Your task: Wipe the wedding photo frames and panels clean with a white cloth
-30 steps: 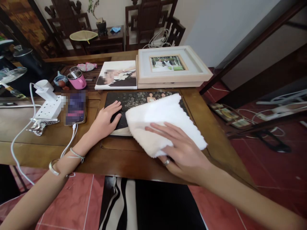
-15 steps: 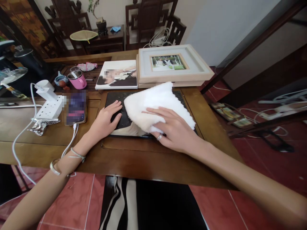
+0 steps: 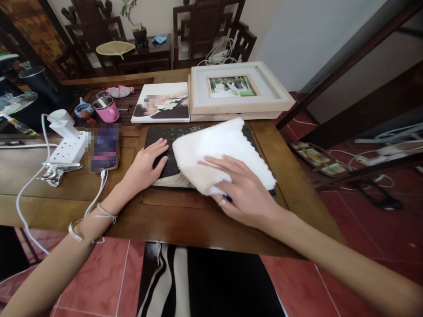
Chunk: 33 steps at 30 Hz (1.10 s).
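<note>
A dark, glossy flat panel (image 3: 167, 165), like a photo board, lies on the wooden table (image 3: 185, 215). Fingers spread, my left hand (image 3: 145, 163) rests on the panel's left edge and holds nothing else. A fluffy white cloth (image 3: 211, 149) covers most of the panel's middle and right. My right hand (image 3: 246, 187), with a ring on one finger, presses on the cloth and grips its near edge between thumb and fingers. The part of the panel under the cloth is hidden.
Behind the panel lie a photo album (image 3: 161, 103) and stacked pale wooden picture frames (image 3: 241, 88). To the left are a charging phone (image 3: 105, 149), a white power strip (image 3: 69, 147), a pink mug (image 3: 107, 110) and loose white cables.
My right hand has slid the white cloth slightly to the right and toward me over the panel. The left hand has stayed in place.
</note>
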Available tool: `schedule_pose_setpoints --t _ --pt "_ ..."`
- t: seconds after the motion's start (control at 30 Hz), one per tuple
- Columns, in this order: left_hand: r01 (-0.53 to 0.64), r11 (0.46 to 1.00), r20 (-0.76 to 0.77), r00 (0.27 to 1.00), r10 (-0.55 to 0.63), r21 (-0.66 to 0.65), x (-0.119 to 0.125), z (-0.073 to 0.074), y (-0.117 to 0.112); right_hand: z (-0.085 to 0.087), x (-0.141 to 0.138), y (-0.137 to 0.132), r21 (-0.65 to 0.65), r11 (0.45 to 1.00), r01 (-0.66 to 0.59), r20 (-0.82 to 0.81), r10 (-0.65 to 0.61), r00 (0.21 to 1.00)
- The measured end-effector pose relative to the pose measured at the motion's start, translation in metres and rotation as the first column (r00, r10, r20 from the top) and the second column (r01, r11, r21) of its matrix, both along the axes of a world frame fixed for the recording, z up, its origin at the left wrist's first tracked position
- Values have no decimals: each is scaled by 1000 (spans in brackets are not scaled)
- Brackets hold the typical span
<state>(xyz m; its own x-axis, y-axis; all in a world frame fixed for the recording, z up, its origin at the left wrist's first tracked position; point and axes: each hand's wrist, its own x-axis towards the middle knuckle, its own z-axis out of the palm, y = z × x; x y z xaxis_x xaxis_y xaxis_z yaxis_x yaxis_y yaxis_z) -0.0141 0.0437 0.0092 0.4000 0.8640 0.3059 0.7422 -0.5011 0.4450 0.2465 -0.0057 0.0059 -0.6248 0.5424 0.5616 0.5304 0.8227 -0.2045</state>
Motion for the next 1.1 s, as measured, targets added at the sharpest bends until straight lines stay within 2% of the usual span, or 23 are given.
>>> schedule_pose_setpoints --t 0.17,0.3,0.43,0.53,0.67,0.8,0.93,1.1 --pt "12 1000 -9 1000 -12 23 -6 9 18 12 -4 -21 -44 988 -149 -3 149 989" --pt "12 999 -18 1000 -11 30 -7 14 18 20 -3 -22 -68 982 -177 12 178 984" --pt "6 1000 -28 1000 -6 24 -5 9 2 17 2 -7 -41 992 -123 76 126 989" --pt "0 1000 -14 1000 0 18 -4 0 -10 5 7 12 16 998 -55 86 54 995" --pt "1 1000 7 1000 -1 5 -1 -8 -20 -11 12 34 1 996 93 80 -93 992" --pt "-7 1000 -3 1000 7 5 -2 -8 -22 -13 8 34 -6 988 154 52 -153 987" --pt "-14 1000 -19 1000 14 6 -5 -3 -13 -2 -2 12 2 998 66 24 -66 998" --pt "-8 1000 -27 1000 7 0 -3 7 9 13 -6 -15 -69 993 -99 1 100 995"
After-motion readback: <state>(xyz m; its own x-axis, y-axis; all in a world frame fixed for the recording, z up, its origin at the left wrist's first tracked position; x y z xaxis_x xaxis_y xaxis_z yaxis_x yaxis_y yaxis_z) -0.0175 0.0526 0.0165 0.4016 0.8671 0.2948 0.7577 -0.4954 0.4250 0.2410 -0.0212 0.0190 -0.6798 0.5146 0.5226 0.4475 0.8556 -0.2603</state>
